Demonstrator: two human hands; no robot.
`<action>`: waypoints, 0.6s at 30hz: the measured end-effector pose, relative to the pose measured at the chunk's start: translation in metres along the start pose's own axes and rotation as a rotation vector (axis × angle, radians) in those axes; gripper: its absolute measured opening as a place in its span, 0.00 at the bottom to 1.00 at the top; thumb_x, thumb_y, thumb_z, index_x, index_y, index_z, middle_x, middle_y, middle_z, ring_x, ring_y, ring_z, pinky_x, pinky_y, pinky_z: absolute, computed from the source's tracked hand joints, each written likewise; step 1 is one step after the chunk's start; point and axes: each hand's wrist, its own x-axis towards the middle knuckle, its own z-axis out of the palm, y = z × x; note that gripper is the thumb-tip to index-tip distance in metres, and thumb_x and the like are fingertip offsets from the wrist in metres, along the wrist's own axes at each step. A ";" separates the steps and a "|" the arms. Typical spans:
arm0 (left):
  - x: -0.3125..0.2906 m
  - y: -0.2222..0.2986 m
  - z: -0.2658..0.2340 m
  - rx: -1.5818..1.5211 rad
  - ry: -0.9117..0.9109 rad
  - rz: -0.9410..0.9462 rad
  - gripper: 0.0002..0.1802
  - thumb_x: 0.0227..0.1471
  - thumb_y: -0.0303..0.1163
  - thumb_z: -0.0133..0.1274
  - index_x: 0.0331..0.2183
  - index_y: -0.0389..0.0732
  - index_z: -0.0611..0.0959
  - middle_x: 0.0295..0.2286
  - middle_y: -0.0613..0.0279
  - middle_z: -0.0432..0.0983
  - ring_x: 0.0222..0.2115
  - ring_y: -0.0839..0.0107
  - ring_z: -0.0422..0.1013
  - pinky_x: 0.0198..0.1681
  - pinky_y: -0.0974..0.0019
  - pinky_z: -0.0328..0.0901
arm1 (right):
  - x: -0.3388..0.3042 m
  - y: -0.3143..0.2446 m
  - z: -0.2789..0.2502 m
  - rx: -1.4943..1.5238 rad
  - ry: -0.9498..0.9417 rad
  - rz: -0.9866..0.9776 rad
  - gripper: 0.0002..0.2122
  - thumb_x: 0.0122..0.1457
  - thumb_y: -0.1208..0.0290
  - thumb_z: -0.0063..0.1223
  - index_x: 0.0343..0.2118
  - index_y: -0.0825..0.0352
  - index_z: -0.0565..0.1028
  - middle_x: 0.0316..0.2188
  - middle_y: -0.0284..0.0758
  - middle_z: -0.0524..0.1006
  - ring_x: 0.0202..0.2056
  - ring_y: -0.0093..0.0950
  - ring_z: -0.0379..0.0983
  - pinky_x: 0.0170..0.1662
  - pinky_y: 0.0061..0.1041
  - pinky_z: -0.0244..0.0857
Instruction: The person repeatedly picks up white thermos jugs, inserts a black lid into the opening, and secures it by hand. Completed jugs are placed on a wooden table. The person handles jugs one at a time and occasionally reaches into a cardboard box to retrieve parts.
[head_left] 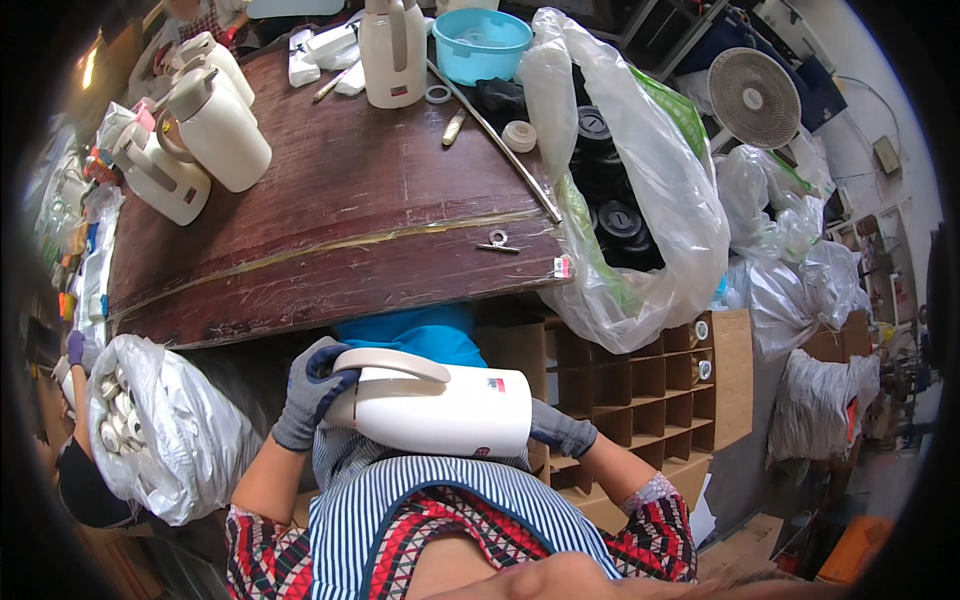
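Observation:
A white vacuum jug point(470, 408) lies on its side in front of my apron, its handle upward and its base to the right. My left hand point(312, 393), in a grey and blue work glove, is closed round the jug's top end by the handle. At the base end is my right hand point(562, 430), also gloved; it holds the jug there, with its fingertips hidden behind the base. Blue cloth point(415, 335) shows just beyond the jug, under the table edge.
Other jugs point(228, 135) stand on the dark wooden table point(350, 210), with a blue basin point(482, 45) and a metal rod point(500, 145). A plastic bag of black lids point(690, 255) leans at right, above a divided carton point(640, 385). A bag of white parts point(190, 430) is at left.

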 end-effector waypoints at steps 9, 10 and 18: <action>0.005 -0.023 -0.011 -0.068 -0.031 0.027 0.18 0.46 0.29 0.66 0.41 0.34 0.83 0.34 0.63 0.77 0.37 0.72 0.74 0.46 0.68 0.69 | -0.017 -0.023 0.033 -0.085 0.250 0.003 0.43 0.55 0.52 0.71 0.68 0.66 0.62 0.63 0.42 0.70 0.64 0.35 0.65 0.68 0.34 0.58; 0.004 -0.023 -0.011 -0.078 -0.024 0.003 0.18 0.47 0.29 0.66 0.41 0.35 0.83 0.35 0.63 0.77 0.37 0.71 0.74 0.46 0.68 0.69 | -0.016 -0.022 0.033 -0.077 0.252 -0.025 0.43 0.54 0.53 0.72 0.69 0.66 0.62 0.63 0.42 0.70 0.64 0.35 0.66 0.68 0.34 0.59; 0.000 -0.054 -0.019 -0.152 0.074 -0.127 0.19 0.50 0.29 0.68 0.44 0.36 0.83 0.38 0.63 0.79 0.41 0.73 0.74 0.49 0.68 0.69 | 0.000 -0.026 0.031 -0.282 0.290 -0.217 0.41 0.49 0.63 0.75 0.65 0.68 0.66 0.61 0.43 0.73 0.61 0.37 0.71 0.64 0.35 0.64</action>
